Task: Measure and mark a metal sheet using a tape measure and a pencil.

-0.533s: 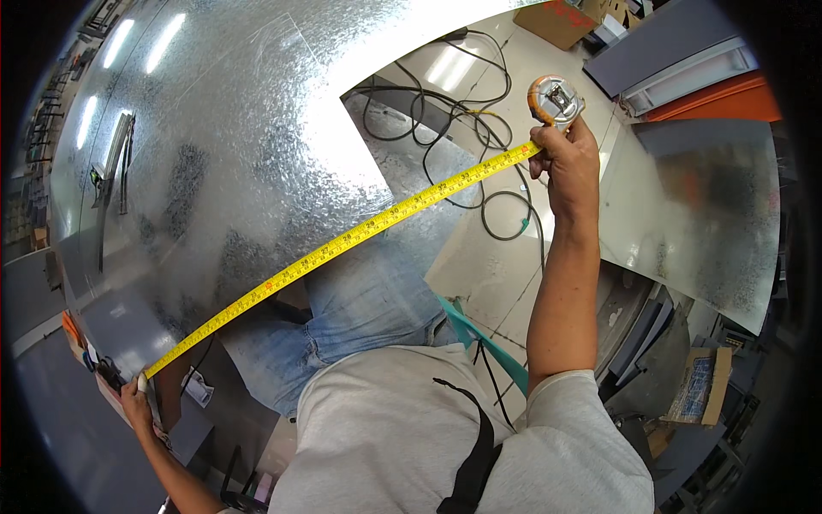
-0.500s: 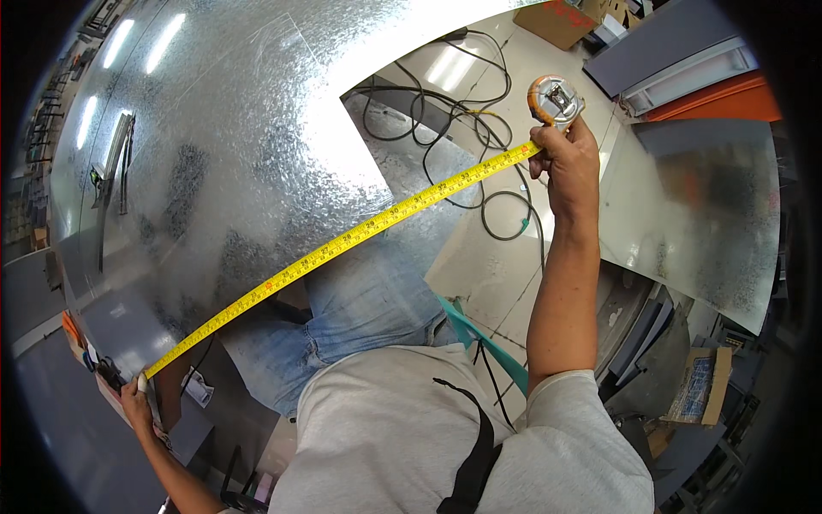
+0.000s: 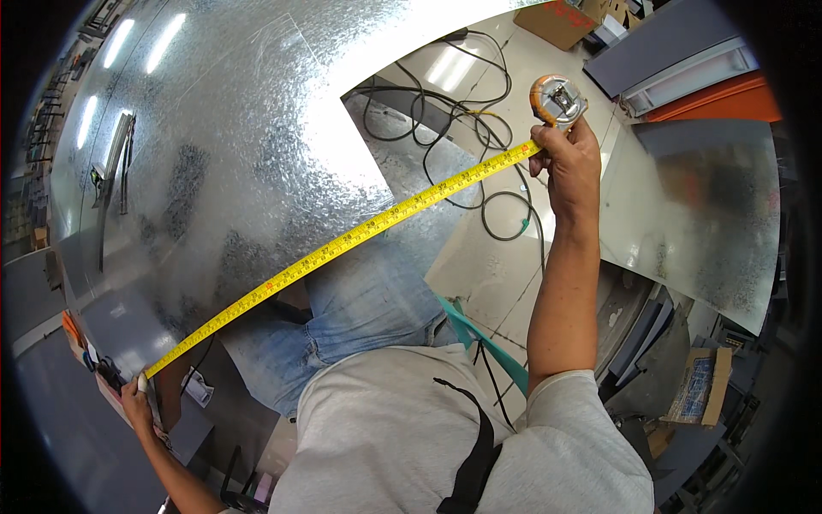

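Observation:
A yellow tape measure [image 3: 368, 230] is pulled out in a long slant along the near edge of a shiny metal sheet [image 3: 257, 146]. My right hand [image 3: 568, 158], raised at the right, is closed on the blade close to its round orange and silver case [image 3: 558, 101]. At the far left, my left hand [image 3: 137, 404] pinches the other end of the blade beside the sheet's near left corner. Past the sheet's right corner, the blade spans open air above the floor.
Black cable [image 3: 419, 111] lies in loops on the tiled floor. Another metal sheet [image 3: 698, 206] is at the right, with a cardboard box [image 3: 561, 21] and grey panels [image 3: 668, 43] behind. Thin metal strips [image 3: 116, 184] rest on the large sheet. A teal strip [image 3: 484, 338] stands near my waist.
My right hand and the tape case have shifted very slightly to the right. The left hand keeps its place.

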Demonstrator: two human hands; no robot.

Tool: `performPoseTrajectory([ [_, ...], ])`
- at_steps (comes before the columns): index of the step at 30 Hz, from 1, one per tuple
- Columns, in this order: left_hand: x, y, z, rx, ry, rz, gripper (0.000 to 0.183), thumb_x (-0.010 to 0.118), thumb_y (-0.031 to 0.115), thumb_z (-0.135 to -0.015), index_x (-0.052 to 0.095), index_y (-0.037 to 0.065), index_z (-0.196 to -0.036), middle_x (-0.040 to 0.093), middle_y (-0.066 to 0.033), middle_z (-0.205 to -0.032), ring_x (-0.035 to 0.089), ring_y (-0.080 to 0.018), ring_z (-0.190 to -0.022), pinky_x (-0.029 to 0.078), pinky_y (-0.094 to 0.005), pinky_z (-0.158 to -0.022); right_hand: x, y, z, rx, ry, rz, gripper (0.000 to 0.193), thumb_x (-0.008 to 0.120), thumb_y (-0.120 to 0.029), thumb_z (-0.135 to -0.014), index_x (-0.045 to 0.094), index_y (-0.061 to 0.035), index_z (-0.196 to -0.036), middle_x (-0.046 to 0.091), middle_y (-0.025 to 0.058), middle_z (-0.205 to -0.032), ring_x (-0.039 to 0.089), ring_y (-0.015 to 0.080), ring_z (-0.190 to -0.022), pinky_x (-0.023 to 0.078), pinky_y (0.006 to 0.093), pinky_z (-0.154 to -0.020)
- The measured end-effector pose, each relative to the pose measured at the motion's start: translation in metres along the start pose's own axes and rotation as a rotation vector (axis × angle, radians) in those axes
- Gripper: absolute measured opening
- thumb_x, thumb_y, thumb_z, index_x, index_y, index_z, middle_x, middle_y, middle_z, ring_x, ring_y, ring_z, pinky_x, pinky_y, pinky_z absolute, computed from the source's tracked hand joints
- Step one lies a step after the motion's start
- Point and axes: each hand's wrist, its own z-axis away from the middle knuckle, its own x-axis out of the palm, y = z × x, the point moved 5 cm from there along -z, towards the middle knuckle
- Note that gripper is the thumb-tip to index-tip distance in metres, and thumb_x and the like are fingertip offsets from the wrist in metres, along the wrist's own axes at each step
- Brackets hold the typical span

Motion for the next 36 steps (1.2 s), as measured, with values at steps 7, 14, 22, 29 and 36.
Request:
performPoseTrajectory([
  [7, -0.001, 0.010, 0.006, -0.029, 0.001, -0.001, 0.035, 0.061, 0.023, -0.098, 0.069, 0.000, -0.123, 0.064, -0.0150, -0.111, 0.061, -0.0274, -0.105, 0.044, -0.0343, -0.095, -0.006, 0.011, -0.004, -0.025, -0.070, -0.083, 0.038, 0.073, -0.006, -0.089, 0.053, 0.0045, -0.120, 0.062, 0.0086, -0.093, 0.062, 0.0160, -0.068, 0.053, 0.0274, -0.056],
  [14, -0.001, 0.011, 0.005, -0.054, -0.017, 0.016, 0.039, 0.062, 0.029, -0.100, 0.068, -0.002, -0.123, 0.064, -0.0160, -0.113, 0.061, -0.0284, -0.108, 0.044, -0.0346, -0.096, -0.011, 0.017, -0.003, -0.100, -0.119, -0.140, 0.033, 0.073, -0.006, -0.090, 0.053, 0.0032, -0.115, 0.061, 0.0101, -0.090, 0.060, 0.0177, -0.068, 0.053, 0.0290, -0.059],
  [22, -0.001, 0.011, 0.006, -0.048, -0.017, 0.002, 0.038, 0.062, 0.028, -0.100, 0.068, -0.002, -0.123, 0.064, -0.0173, -0.115, 0.061, -0.0291, -0.111, 0.043, -0.0351, -0.099, -0.014, 0.022, -0.005, -0.108, -0.182, -0.163, 0.031, 0.073, -0.005, -0.089, 0.053, 0.0010, -0.113, 0.061, 0.0106, -0.087, 0.059, 0.0189, -0.068, 0.052, 0.0306, -0.062],
  [29, 0.000, 0.005, 0.004, -0.027, -0.006, 0.011, 0.034, 0.060, 0.018, -0.098, 0.067, -0.001, -0.125, 0.064, -0.0175, -0.116, 0.061, -0.0297, -0.111, 0.043, -0.0350, -0.099, -0.013, 0.023, -0.005, -0.105, -0.164, -0.155, 0.032, 0.074, -0.006, -0.089, 0.053, 0.0009, -0.112, 0.061, 0.0103, -0.086, 0.059, 0.0188, -0.068, 0.052, 0.0304, -0.062],
  [36, -0.002, 0.008, 0.006, -0.017, -0.002, 0.007, 0.034, 0.059, 0.017, -0.098, 0.067, -0.004, -0.123, 0.063, -0.0171, -0.114, 0.060, -0.0291, -0.110, 0.043, -0.0347, -0.098, -0.015, 0.027, -0.006, -0.106, -0.170, -0.201, 0.032, 0.077, -0.007, -0.088, 0.058, 0.0025, -0.111, 0.064, 0.0090, -0.091, 0.060, 0.0172, -0.068, 0.052, 0.0289, -0.062],
])
